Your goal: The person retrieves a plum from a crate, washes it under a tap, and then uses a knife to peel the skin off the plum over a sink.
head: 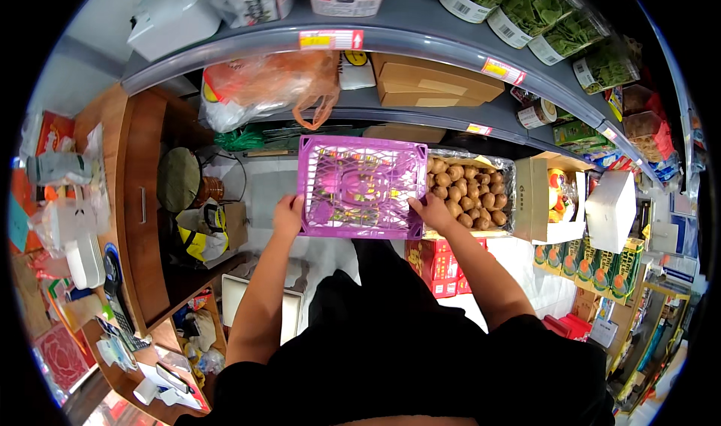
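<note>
A purple plastic crate (pixel 363 233) is held in front of me, its latticed face towards me. Through the lattice show pink and multicoloured packages, not clear enough to name. My left hand (pixel 289 214) grips the crate's left side near the lower corner, and my right hand (pixel 432 211) grips its right side. Just right of the crate stands a box of brown kiwifruit (pixel 473 195) lined with clear plastic; my right hand is in front of its lower left part. Beyond the kiwifruit is an open cardboard box (pixel 531 199) with wrapped fruit in it.
Shelves (pixel 394 40) with plastic bags, flat cardboard boxes (pixel 434 82) and tubs of greens run across the top. A wooden counter (pixel 132 200) stands at left. Red boxes (pixel 445 265) lie below the kiwifruit, melon cartons (pixel 591 265) and a white box (pixel 611 209) at right.
</note>
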Motion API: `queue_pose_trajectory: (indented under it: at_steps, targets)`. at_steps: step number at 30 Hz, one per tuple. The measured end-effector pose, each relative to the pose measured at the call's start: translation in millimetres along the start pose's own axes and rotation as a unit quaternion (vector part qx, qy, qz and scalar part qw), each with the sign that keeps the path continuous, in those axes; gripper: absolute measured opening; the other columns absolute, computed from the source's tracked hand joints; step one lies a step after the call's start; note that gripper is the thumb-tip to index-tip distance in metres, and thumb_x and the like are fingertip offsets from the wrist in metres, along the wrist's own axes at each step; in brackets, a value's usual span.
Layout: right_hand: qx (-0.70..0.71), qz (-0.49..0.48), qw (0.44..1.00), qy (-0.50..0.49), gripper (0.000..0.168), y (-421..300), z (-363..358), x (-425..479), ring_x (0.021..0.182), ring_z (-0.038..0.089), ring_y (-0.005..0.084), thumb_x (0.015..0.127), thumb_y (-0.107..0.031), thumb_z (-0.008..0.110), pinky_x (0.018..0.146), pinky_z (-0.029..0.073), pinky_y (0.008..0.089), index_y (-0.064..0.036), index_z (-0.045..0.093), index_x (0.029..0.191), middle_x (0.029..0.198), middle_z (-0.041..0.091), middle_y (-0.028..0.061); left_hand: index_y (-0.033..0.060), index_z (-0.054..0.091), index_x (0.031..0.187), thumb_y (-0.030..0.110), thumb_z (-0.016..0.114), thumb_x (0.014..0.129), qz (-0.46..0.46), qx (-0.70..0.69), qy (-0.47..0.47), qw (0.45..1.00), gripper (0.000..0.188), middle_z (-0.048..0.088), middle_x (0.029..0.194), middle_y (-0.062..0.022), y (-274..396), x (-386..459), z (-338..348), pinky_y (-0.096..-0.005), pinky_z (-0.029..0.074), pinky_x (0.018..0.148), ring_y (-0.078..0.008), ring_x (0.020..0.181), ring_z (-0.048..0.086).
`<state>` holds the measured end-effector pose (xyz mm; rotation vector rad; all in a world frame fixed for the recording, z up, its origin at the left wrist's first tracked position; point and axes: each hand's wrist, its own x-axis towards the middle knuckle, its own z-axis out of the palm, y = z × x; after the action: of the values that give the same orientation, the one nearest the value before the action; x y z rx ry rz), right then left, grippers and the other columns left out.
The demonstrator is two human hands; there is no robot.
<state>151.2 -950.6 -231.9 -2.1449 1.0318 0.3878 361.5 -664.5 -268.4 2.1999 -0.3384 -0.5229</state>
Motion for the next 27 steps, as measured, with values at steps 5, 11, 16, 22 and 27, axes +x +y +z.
queue_pose_trajectory:
  at_steps: [5, 11, 16, 22, 27]
  targets:
    - [0.072, 0.051, 0.989, -0.119, 0.054, 3, -14, -31, 0.056, 0.062, 0.0245, 0.08, -0.048, 0.054, 0.052, 0.049, 0.0336, 0.006, 0.054, 0.086, 0.071, 0.061, 0.0207, -0.0035, 0.057, 0.083, 0.018, 0.06, 0.08, -0.115, -0.095, -0.073, 0.986, 0.022, 0.057, 0.068, -0.0072, 4, -37, -17, -0.0274, 0.042, 0.057, -0.0133, 0.061, 0.051]
    - [0.189, 0.161, 0.935, -0.254, 0.06, 2, -15, -37, 0.052, 0.061, 0.0203, 0.079, -0.051, 0.054, 0.044, 0.049, 0.0287, 0.008, 0.052, 0.08, 0.061, 0.06, 0.0148, -0.0019, 0.054, 0.081, 0.013, 0.063, 0.077, -0.151, -0.086, -0.087, 0.981, 0.018, 0.055, 0.065, -0.0021, 15, -33, -21, -0.0236, 0.041, 0.055, -0.0081, 0.059, 0.048]
    - [-0.011, 0.107, 0.976, -0.192, 0.068, -1, -15, -46, 0.068, 0.061, 0.033, 0.08, -0.06, 0.043, 0.067, 0.048, 0.0397, 0.006, 0.054, 0.082, 0.071, 0.06, 0.0217, -0.0007, 0.052, 0.075, 0.017, 0.065, 0.075, -0.136, -0.021, -0.079, 0.987, 0.022, 0.055, 0.062, -0.0036, 14, -34, -18, -0.0264, 0.041, 0.053, -0.0101, 0.056, 0.048]
    - [-0.005, 0.071, 0.987, -0.146, 0.071, 9, -3, -55, 0.085, 0.056, 0.0392, 0.075, -0.064, 0.045, 0.077, 0.044, 0.0431, 0.005, 0.056, 0.084, 0.081, 0.059, 0.0243, -0.0005, 0.054, 0.073, 0.019, 0.066, 0.075, -0.134, 0.054, -0.078, 0.986, 0.023, 0.055, 0.063, -0.0028, 17, -31, -20, -0.0249, 0.041, 0.055, -0.0094, 0.058, 0.049]
    - [0.082, 0.119, 0.982, -0.121, 0.066, 27, 22, -59, 0.076, 0.059, 0.0346, 0.074, -0.06, 0.053, 0.072, 0.045, 0.0391, 0.005, 0.058, 0.076, 0.074, 0.06, 0.0233, -0.0019, 0.053, 0.075, 0.018, 0.066, 0.074, -0.106, 0.005, -0.065, 0.992, 0.024, 0.057, 0.063, -0.0074, 27, -34, -19, -0.0292, 0.042, 0.054, -0.0129, 0.056, 0.051]
